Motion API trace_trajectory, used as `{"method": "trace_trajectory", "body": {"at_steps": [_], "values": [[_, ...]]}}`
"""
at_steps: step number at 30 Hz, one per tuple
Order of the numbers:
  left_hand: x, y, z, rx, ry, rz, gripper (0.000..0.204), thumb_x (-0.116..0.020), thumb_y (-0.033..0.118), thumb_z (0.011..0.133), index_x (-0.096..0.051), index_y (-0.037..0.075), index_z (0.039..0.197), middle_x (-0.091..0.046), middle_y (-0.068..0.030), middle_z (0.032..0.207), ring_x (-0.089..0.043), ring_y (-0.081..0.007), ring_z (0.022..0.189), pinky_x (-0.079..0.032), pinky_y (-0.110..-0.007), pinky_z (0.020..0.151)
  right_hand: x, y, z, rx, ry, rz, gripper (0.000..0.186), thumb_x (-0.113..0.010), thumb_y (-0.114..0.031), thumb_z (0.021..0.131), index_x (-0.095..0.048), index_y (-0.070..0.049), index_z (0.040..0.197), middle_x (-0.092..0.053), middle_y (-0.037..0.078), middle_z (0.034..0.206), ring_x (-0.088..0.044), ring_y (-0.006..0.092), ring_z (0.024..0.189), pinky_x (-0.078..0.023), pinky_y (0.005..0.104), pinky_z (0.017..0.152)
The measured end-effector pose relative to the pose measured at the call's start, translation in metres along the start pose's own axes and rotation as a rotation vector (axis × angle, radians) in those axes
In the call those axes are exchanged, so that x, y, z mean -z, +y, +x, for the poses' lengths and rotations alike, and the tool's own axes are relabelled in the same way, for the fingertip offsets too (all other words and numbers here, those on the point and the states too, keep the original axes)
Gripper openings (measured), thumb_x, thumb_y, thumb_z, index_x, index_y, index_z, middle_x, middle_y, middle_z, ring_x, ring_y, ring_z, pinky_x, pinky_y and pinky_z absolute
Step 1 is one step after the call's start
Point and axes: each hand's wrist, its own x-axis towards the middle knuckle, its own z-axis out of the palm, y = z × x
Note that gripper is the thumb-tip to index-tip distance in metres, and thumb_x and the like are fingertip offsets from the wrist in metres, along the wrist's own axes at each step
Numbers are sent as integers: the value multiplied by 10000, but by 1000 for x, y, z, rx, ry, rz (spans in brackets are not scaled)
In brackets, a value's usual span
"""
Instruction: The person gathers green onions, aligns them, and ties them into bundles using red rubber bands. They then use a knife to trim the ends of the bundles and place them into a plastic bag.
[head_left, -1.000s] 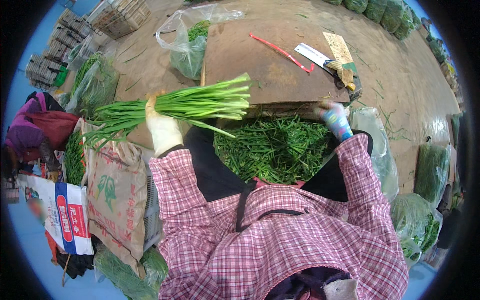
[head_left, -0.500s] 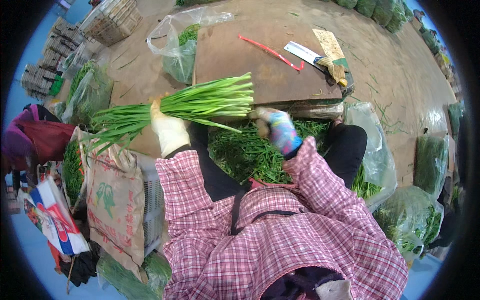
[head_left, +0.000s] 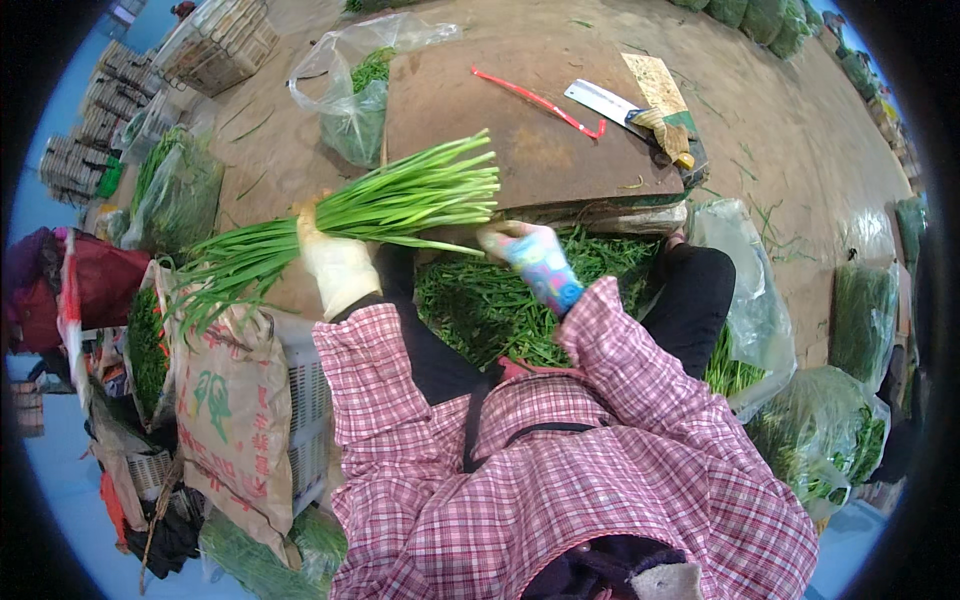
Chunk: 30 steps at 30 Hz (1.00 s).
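Observation:
A thick bunch of green garlic chives (head_left: 415,200) lies across my left hand (head_left: 335,265), which wears a pale glove and is closed around its middle. The leafy ends hang to the left; the pale cut ends fan out to the right. One stalk (head_left: 445,246) stands apart below the others. At its tip is my right hand (head_left: 528,256), in a blue and pink patterned glove, with the fingers pinched together against it. Below, between my knees, lies a heap of loose green trimmings (head_left: 490,305).
A low brown board (head_left: 450,95) ahead carries a cleaver (head_left: 600,101) and a red strip (head_left: 540,100). Bagged greens stand behind it (head_left: 355,125) and at right (head_left: 820,430). Left are a printed sack (head_left: 235,420), a white crate (head_left: 308,400) and a person in maroon (head_left: 105,285).
My right hand has moved slightly left to the low stalk's tip. The bunch's cut ends have tilted up a little. At far left, a red-and-white bag has been lifted and turned.

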Motion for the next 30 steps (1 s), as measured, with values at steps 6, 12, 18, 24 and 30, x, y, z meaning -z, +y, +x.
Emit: {"method": "trace_trajectory", "body": {"at_steps": [6, 12, 18, 24, 30], "values": [[21, 11, 25, 33, -119, -37, 209, -578, 262, 944, -606, 59, 983, -647, -88, 962, -615, -249, 866, -517, -411, 832, 9, 7, 19, 55, 13, -70, 307, -732, -277, 840, -742, -6, 985, -710, 107, 838, -630, 158, 745, -483, 299, 685], [-5, 2, -14, -11, 13, 154, 342, -547, 444, 966, -603, 116, 1039, -650, -70, 1014, -616, -265, 944, -505, -477, 855, 24, -4, 36, -47, -5, 283, 186, -655, -147, 925, -628, 18, 1006, -671, 95, 799, -622, 173, 624, -472, 283, 529], [-4, 17, -32, 61, -98, 166, 300, -630, 421, 910, -629, 122, 940, -665, -90, 974, -635, -301, 917, -527, -520, 799, 55, -1, 39, -11, -70, 574, 234, -681, -136, 908, -593, 45, 1027, -647, 118, 846, -612, 185, 649, -503, 303, 572], [13, 18, -23, -58, -107, 116, 282, -647, 372, 893, -643, 90, 907, -679, -113, 952, -658, -295, 896, -543, -477, 819, 15, -21, 19, 96, -289, 183, 327, -666, -195, 923, -623, 66, 1115, -689, 123, 806, -654, 168, 688, -521, 288, 582], [50, 31, -15, 59, -465, -95, 311, -700, 415, 832, -661, 129, 947, -687, -85, 1009, -662, -238, 890, -545, -434, 847, 48, -9, 38, 19, -332, 379, 536, -648, -191, 933, -466, -31, 1412, -586, 149, 1314, -672, 337, 1000, -579, 395, 746]]}}
